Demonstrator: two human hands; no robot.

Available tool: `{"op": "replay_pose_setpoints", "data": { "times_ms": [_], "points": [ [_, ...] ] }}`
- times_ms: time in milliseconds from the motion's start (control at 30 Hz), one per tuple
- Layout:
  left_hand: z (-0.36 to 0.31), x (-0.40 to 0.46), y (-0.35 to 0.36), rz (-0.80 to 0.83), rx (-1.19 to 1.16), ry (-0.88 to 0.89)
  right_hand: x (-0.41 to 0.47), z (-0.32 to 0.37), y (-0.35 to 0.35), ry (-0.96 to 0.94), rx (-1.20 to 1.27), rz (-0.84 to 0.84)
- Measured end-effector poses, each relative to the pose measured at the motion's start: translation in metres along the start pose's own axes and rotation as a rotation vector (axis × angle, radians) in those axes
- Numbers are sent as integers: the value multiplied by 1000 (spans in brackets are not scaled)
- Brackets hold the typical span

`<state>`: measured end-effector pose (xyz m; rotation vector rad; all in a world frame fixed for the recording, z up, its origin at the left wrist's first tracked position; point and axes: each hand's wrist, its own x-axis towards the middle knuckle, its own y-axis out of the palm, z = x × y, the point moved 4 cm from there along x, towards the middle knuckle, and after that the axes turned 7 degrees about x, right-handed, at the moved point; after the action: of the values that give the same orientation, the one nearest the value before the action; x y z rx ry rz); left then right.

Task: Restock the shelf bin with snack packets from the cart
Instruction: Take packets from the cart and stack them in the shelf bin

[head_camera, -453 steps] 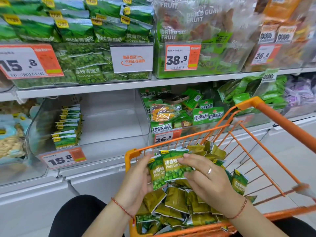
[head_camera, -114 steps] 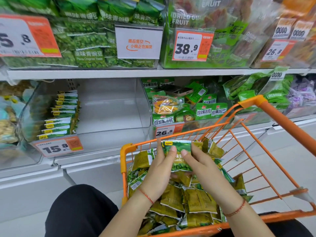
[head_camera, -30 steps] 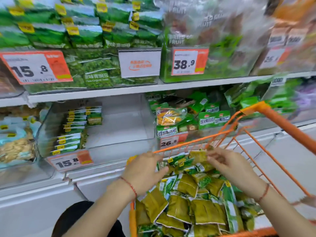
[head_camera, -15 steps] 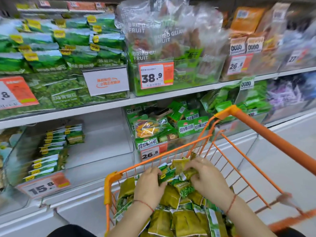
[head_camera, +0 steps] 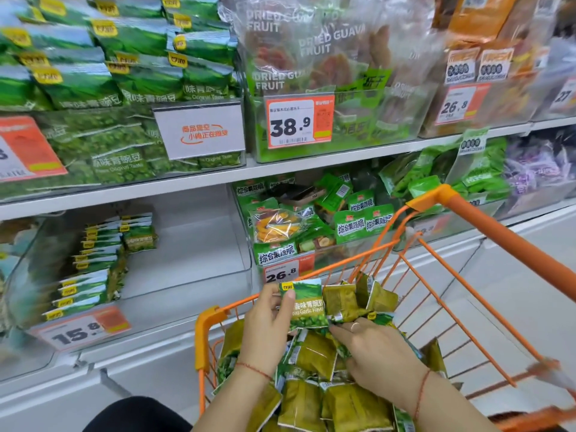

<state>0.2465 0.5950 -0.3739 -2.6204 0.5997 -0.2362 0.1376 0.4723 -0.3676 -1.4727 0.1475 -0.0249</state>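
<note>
A green packet (head_camera: 307, 304) is pinched by the left hand (head_camera: 268, 319) over the cart (head_camera: 505, 235); the right hand's (head_camera: 374, 353) fingers (head_camera: 339, 332) lie loose on heaped packets (head_camera: 311, 397), the cart's rim fronting the half-filled bin (head_camera: 193, 275).

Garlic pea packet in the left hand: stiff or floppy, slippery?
Likely light: the left hand pinches the garlic pea packet upright by one edge. Probably semi-stiff, since it holds flat. Glossy film suggests some slipperiness.

**Shelves, bins and the orange cart**

The lower shelf (head_camera: 218, 310) carries a clear shelf bin (head_camera: 193, 244) with green snack packets (head_camera: 93, 263) stacked along its left side. The upper shelf (head_camera: 187, 182) bears bins of pea bags (head_camera: 93, 88) and dried guava (head_camera: 311, 57). The orange cart (head_camera: 467, 219) holds a heap of packets (head_camera: 311, 400).
</note>
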Motion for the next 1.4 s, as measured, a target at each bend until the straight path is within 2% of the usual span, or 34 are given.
{"op": "replay_pose_setpoints", "data": {
  "times_ms": [133,300,400,467,567,667,733,900,1033,1200,1300,1400],
  "points": [
    [1,3,-5,-42,-151,-57,-3,-6,-8,-60,160,-276],
    [-1,2,-11,-40,-246,-138,-23,-24,-39,9,603,-733],
    [3,4,-7,29,-316,-191,-27,-20,-58,-13,585,-923],
    [4,5,-4,92,-347,-225,-21,-4,-63,-78,426,-913],
    [-2,4,2,181,-490,-302,-6,19,-51,-193,156,-781],
    [-5,4,4,239,-650,-414,4,29,-35,-223,101,-652],
    [-7,2,4,288,-652,-428,6,29,-28,-220,143,-615],
    [-13,-7,3,341,-485,-286,7,25,-17,-190,199,-610],
    [-11,-3,4,313,-457,-248,4,22,-19,-181,370,-604],
    [-5,-1,5,246,-476,-255,3,-1,-21,104,780,-676],
    [-7,0,4,257,-551,-292,8,-14,-14,273,900,-552],
    [-4,8,-1,162,-747,-328,6,-29,-16,394,913,-614]
  ]
}}
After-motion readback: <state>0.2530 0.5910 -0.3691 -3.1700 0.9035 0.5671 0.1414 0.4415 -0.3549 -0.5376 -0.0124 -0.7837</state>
